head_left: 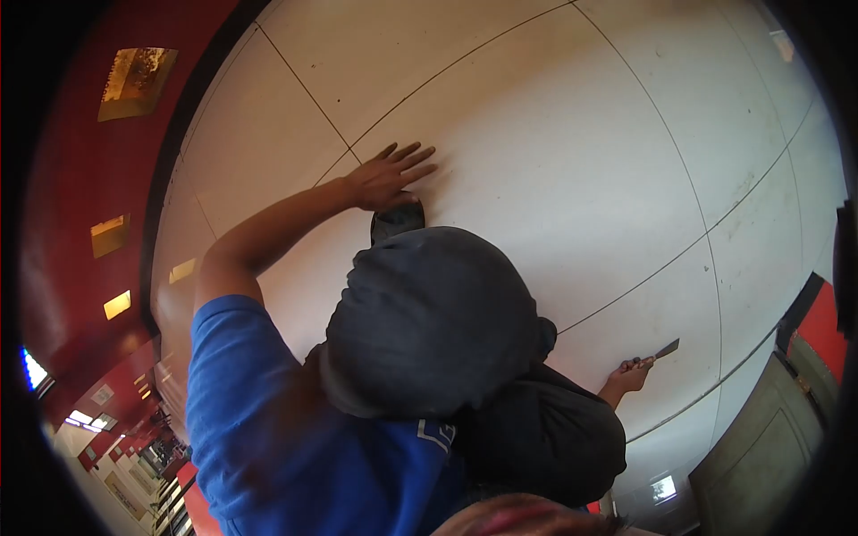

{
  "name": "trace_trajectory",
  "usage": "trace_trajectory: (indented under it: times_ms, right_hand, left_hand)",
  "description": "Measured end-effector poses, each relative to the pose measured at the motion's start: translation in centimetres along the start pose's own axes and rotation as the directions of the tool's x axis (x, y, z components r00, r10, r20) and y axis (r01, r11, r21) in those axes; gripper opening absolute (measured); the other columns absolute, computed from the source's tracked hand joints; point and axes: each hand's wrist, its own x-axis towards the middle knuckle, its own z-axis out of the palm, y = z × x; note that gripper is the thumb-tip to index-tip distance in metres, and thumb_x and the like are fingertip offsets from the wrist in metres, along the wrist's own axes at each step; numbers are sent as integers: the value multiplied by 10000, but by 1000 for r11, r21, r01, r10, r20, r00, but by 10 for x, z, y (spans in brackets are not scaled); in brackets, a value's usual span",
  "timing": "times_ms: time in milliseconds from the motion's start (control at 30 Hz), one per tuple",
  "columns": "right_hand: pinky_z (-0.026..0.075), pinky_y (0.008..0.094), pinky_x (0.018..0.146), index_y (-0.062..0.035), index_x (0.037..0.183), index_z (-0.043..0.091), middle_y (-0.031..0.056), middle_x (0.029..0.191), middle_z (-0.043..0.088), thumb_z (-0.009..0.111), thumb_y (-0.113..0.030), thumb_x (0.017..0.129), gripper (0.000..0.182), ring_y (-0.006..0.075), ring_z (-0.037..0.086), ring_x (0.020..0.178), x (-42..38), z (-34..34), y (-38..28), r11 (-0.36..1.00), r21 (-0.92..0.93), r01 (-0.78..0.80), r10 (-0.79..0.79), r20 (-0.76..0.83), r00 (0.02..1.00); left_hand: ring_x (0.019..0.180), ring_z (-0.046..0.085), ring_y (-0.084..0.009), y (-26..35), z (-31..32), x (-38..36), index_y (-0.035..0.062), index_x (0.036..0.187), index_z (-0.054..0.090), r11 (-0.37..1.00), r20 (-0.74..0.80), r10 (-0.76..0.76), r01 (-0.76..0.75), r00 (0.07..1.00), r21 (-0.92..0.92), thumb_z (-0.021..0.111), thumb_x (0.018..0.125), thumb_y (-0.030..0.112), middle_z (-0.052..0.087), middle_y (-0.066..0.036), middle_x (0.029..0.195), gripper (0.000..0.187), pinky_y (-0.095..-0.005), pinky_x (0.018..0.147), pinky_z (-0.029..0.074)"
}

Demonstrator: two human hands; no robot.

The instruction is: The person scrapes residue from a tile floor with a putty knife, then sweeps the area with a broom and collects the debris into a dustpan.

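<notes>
My left hand (pixel 391 176) is open with its fingers spread, low over the pale tiled floor (pixel 554 170), just beyond the tip of a dark shoe (pixel 399 219). A soft shadow lies beside the fingers. Off to the lower right, my right hand (pixel 630 376) is closed round the handle of a putty knife (pixel 667 349). Its flat blade points up and to the right, over the floor near a tile joint. My bent knees in dark trousers (pixel 438 313) fill the middle of the view and hide part of the right arm.
A red wall (pixel 63 205) with a black base strip runs along the left. At the lower right stands a greyish door (pixel 760 447) beside a red wall section (pixel 820 326). Thin dark joints cross the floor, with small specks on it. A long corridor recedes at the lower left.
</notes>
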Motion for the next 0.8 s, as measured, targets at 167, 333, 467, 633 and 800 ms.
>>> trace_trajectory:
  times_ms: [167,333,467,633,800]
  right_hand:
    - [248,172,374,-109,987,607,-66,649,418,582,-321,962,214,21,324,450,-44,5,-46,995,59,84,-86,35,996]
    - [229,186,333,-136,1030,552,-72,599,362,482,-320,1016,197,22,277,402,-116,35,-73,996,75,-39,12,332,943]
    - [243,209,381,-122,1034,563,-66,564,374,450,-329,1026,236,46,270,404,-160,89,-68,982,-103,-158,188,505,842]
    - [259,201,382,-82,928,556,-82,549,334,451,-257,1009,220,28,277,409,-226,126,-84,887,-462,3,304,589,749]
    - [260,197,376,-69,930,556,-72,556,352,461,-245,1004,213,28,296,401,-243,113,-97,891,-452,36,255,566,784]
  left_hand:
    - [1465,136,-366,-110,41,-3,220,1524,233,893,-220,-397,430,891,130,496,929,533,130,-124,1602,722,-684,1104,146]
    - [1438,121,-458,-198,10,30,-8,1490,217,536,-595,-780,699,196,-473,494,957,452,112,-293,1554,756,-644,1102,205]
    - [1441,170,-416,-72,-5,117,25,1506,194,914,-658,-405,255,635,-316,543,938,405,135,-234,1572,768,-588,1132,208]
    - [1440,253,-307,32,28,147,235,1482,336,761,-328,607,-648,724,-25,551,905,482,237,-94,1575,664,-585,1153,169]
    - [1408,268,-386,-74,-1,156,166,1443,409,932,-610,-356,315,708,-178,523,926,483,294,-141,1545,618,-643,1103,203]
